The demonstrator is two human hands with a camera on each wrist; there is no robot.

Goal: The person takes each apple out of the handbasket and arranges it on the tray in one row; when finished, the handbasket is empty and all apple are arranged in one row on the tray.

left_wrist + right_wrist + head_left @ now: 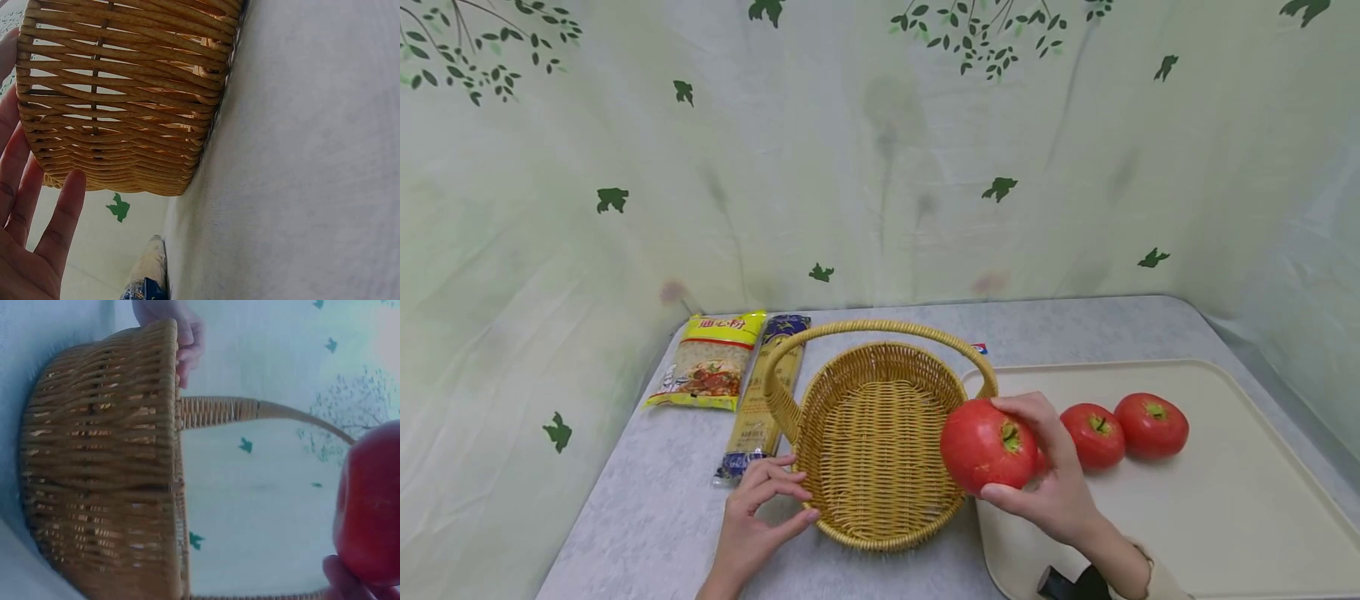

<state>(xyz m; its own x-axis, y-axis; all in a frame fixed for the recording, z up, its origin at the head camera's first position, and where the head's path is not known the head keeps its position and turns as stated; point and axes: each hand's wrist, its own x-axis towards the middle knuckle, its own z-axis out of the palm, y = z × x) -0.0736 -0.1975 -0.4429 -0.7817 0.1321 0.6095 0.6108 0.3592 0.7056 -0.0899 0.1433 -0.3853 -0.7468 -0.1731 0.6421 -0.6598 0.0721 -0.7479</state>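
Note:
My right hand [1054, 479] grips a red apple [981, 447] between thumb and fingers, stem end showing, above the right side of the wicker basket [883, 542]. In the right wrist view the apple [375, 506] is up beyond the basket rim, near the arched handle [212, 411]. No item shows inside the basket in the head view. On its left side, my left hand [758, 508] touches the rim with loosely extended fingers. The left wrist view shows these fingers [62, 219] spread along the woven wall [125, 112].
A cream tray [1150, 533] lies to the right with red apples [1152, 425] on it, one mostly hidden behind my right hand. Left of the basket are a yellow-edged food bag [711, 362] and a long pack of pasta [756, 417]. A printed curtain [880, 167] hangs behind the table.

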